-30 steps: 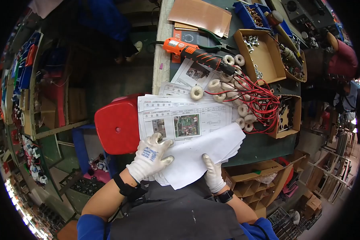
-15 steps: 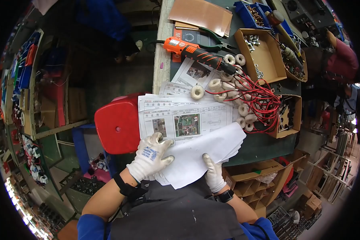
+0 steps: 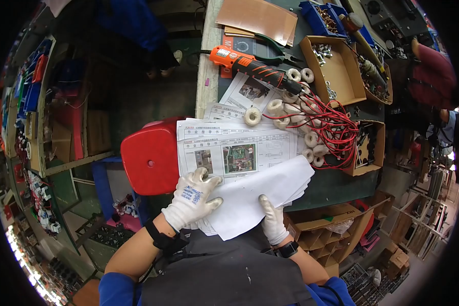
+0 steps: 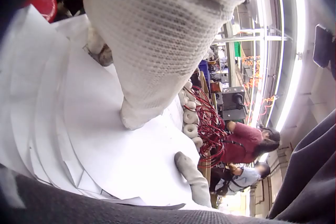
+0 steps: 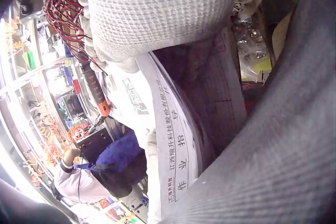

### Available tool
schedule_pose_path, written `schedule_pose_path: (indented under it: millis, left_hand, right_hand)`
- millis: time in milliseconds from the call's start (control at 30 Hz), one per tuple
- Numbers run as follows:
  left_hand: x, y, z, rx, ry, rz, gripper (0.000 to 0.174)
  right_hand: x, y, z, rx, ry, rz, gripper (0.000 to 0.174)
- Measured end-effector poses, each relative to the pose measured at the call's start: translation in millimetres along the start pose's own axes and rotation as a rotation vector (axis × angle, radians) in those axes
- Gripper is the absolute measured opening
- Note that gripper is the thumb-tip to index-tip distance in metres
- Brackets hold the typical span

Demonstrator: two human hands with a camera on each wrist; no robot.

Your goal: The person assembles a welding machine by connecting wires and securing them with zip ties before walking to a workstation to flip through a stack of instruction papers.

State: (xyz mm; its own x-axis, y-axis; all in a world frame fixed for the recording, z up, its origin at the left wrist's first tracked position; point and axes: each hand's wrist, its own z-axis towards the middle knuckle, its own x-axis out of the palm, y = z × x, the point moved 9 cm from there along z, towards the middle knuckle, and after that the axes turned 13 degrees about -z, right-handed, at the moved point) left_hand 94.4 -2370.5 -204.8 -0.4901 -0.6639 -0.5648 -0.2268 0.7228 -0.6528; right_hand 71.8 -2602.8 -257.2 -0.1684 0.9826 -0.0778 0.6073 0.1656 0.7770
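In the head view, a stack of printed sheets point(image 3: 196, 158) with photos and tables lies at the bench's near edge. Blank white sides of several sheets point(image 3: 239, 209) face up in front of it. My left hand point(image 3: 191, 200), in a white knit glove, rests on the papers' left part, fingers loosely bent and thumb on the blank sheet. My gloved right hand point(image 3: 274, 222) pinches the sheets at their near right edge, thumb on top and fingers hidden below. The left wrist view shows fanned sheet edges point(image 4: 47, 108); the right wrist view shows a printed underside point(image 5: 176, 129).
An orange power screwdriver point(image 3: 250, 66) lies beyond the papers. White rings point(image 3: 275, 107) with red wires point(image 3: 336, 130) bunch to the right, near a cardboard box point(image 3: 341, 76) of screws. A red stool point(image 3: 147, 162) stands left of the bench. People are in the background.
Both hands and the sheets stay in place. The view has shifted very slightly, and a background person in dark red has moved an arm.
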Motion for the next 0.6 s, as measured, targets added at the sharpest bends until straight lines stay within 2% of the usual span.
schedule_pose_path:
  millis: [600]
  left_hand:
    - [-0.8,-2.1,0.0,-0.019,0.02,-0.002,0.056]
  right_hand:
    - [3.3,11.8,-0.7,-0.007,0.001,-0.005,0.047]
